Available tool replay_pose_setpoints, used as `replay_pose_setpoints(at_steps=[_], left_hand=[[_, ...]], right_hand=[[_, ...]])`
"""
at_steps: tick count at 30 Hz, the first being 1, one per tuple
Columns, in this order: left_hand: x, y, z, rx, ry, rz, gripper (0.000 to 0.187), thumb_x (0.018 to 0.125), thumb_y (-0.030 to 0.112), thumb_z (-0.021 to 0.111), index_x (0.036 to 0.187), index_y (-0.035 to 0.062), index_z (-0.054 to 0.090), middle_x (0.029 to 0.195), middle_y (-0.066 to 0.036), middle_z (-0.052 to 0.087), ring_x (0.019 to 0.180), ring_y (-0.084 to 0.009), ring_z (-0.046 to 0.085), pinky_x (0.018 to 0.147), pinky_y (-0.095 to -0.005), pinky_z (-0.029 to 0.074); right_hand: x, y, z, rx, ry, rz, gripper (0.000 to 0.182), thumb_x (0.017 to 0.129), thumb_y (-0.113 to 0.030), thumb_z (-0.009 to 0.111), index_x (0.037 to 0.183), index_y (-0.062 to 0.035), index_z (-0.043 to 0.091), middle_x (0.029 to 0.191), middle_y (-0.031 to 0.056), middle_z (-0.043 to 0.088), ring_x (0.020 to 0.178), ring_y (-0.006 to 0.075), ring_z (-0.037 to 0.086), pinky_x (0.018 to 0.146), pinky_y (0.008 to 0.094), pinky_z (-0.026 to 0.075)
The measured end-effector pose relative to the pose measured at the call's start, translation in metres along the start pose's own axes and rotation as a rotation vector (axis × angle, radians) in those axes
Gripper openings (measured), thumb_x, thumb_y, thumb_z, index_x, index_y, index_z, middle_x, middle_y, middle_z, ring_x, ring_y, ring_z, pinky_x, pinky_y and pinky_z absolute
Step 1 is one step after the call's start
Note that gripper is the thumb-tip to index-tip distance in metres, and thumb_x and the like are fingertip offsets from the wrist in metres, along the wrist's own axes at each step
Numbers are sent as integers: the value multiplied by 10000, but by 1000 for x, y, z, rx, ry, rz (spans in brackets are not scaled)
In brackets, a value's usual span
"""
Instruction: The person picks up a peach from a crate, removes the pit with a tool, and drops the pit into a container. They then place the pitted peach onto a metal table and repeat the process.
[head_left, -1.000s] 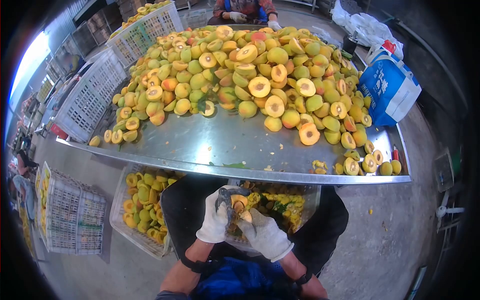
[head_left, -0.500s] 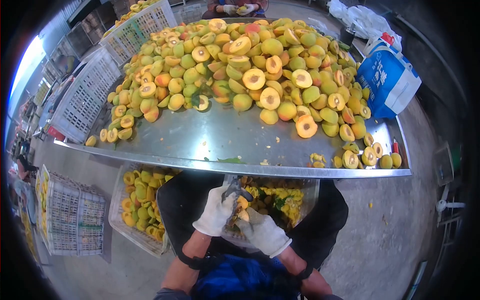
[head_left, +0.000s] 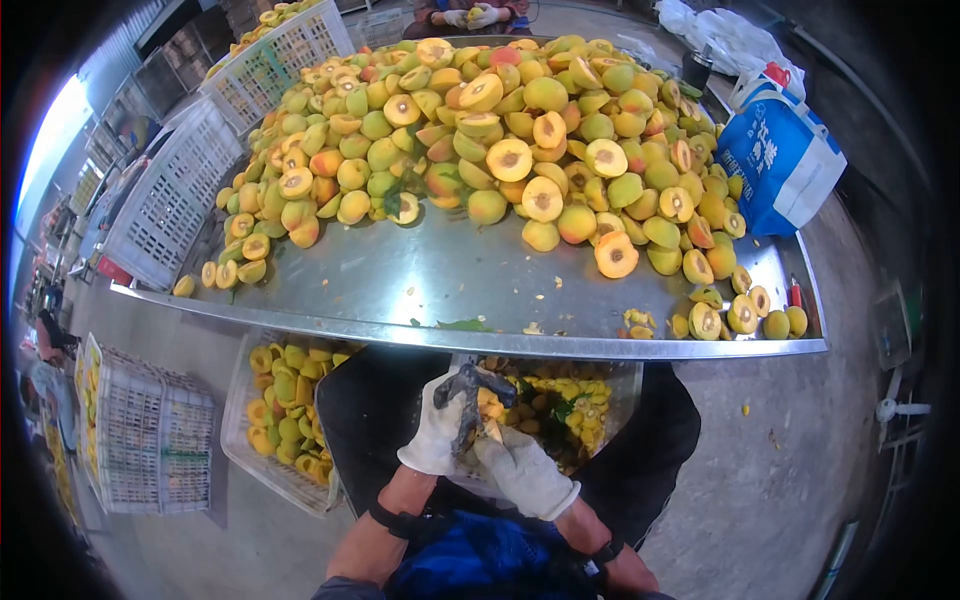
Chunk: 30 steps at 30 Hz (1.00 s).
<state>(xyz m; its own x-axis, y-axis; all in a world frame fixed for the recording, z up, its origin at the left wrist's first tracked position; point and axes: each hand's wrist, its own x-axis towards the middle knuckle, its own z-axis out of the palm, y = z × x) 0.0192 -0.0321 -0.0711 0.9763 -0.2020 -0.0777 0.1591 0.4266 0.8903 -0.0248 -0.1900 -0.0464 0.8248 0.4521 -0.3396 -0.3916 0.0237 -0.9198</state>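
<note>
Low over a crate between my knees, my two gloved hands meet at a piece of yellow peach [head_left: 490, 404]. My left hand [head_left: 446, 420], in a white glove with dark, stained-looking fingers, is closed round the peach from the left and above. My right hand [head_left: 522, 474], in a white glove with a greyish palm side, is closed against its lower side; whatever its fingers grip is hidden. Under the hands, the crate [head_left: 628, 395] holds yellow peach pieces, dark bits and green leaves.
A metal table [head_left: 380, 270] bears a big heap of halved peaches [head_left: 510, 158]. Its raised front edge lies just beyond my hands. A crate of peach halves [head_left: 240, 435] stands left, near stacked crates [head_left: 155, 430]. A blue bag [head_left: 765, 155] sits right; another person's gloved hands [head_left: 470, 17] show opposite.
My left hand has turned slightly, and its dark fingers now spread further over the peach to the right. My right hand stays close against it. The view has shifted slightly.
</note>
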Motion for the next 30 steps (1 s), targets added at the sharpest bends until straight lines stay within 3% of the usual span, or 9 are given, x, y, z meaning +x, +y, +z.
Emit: replay_pose_setpoints(at_steps=[9, 14, 15, 17, 19, 20, 22, 25, 30], left_hand=[[11, -15, -12, -225, -228, -142, 573, 871, 449, 660, 1116, -66, 602, 962, -123, 673, 906, -210, 652, 835, -319, 533], [9, -18, -4, -660, 206, -272, 673, 974, 588, 372, 1007, -31, 633, 934, -153, 671, 849, -274, 652, 798, -382, 545], [4, -21, -20, -458, 230, -207, 682, 968, 603, 365, 1068, -25, 610, 955, -152, 669, 881, -271, 650, 825, -380, 541], [-10, -11, -37, -278, 130, -70, 565, 983, 468, 486, 1248, -30, 513, 1054, -139, 649, 980, -240, 643, 880, -364, 538], [-35, 7, -27, 428, 435, 88, 451, 928, 315, 619, 1228, -13, 552, 1003, -135, 647, 995, -226, 632, 888, -347, 515], [-25, 71, -6, 898, 179, 207, 366, 817, 174, 686, 1142, 19, 620, 993, -152, 644, 979, -257, 630, 877, -362, 491], [-29, 102, -19, 1679, 330, 188, 290, 742, 145, 706, 1020, 74, 665, 995, -147, 640, 928, -338, 605, 835, -431, 456], [-31, 143, -48, 2029, 614, 292, 357, 716, 54, 718, 1066, 33, 652, 1018, -169, 648, 921, -363, 628, 817, -422, 492], [73, 148, -22, 1647, 302, 251, 473, 732, 145, 749, 1179, 75, 612, 1046, -161, 638, 940, -346, 637, 835, -401, 508]], right_hand=[[-8, 9, 5, 655, -246, 244, 299, 997, -346, 503, 914, -69, 577, 621, -13, 466, 478, 90, 394, 451, 254, 323], [-7, 32, -9, 833, -365, 145, 455, 948, -528, 521, 788, -102, 516, 524, -24, 354, 398, 90, 294, 407, 257, 246], [-7, 42, -18, 938, -400, 179, 464, 963, -525, 490, 822, -87, 548, 524, -29, 366, 400, 88, 305, 408, 259, 262], [-4, 38, -21, 407, -31, -29, 449, 980, -480, 457, 876, -61, 580, 555, -33, 389, 423, 86, 331, 411, 263, 275], [-1, 36, -30, 385, 118, 121, 405, 992, -424, 459, 903, -52, 592, 589, -28, 423, 442, 94, 361, 418, 266, 290], [2, 40, -36, 452, 178, 198, 371, 992, -402, 480, 898, -59, 586, 601, -22, 440, 445, 102, 375, 423, 267, 299], [-4, 38, -46, 613, 298, 233, 362, 990, -398, 506, 894, -58, 581, 580, -21, 429, 444, 102, 377, 428, 267, 308], [-9, 66, -61, 509, 375, 273, 361, 991, -389, 506, 880, -59, 602, 555, -24, 419, 443, 99, 381, 425, 267, 307], [0, 73, -47, 310, 417, 244, 320, 991, -321, 507, 868, -52, 629, 574, -21, 475, 460, 89, 419, 425, 267, 317]])
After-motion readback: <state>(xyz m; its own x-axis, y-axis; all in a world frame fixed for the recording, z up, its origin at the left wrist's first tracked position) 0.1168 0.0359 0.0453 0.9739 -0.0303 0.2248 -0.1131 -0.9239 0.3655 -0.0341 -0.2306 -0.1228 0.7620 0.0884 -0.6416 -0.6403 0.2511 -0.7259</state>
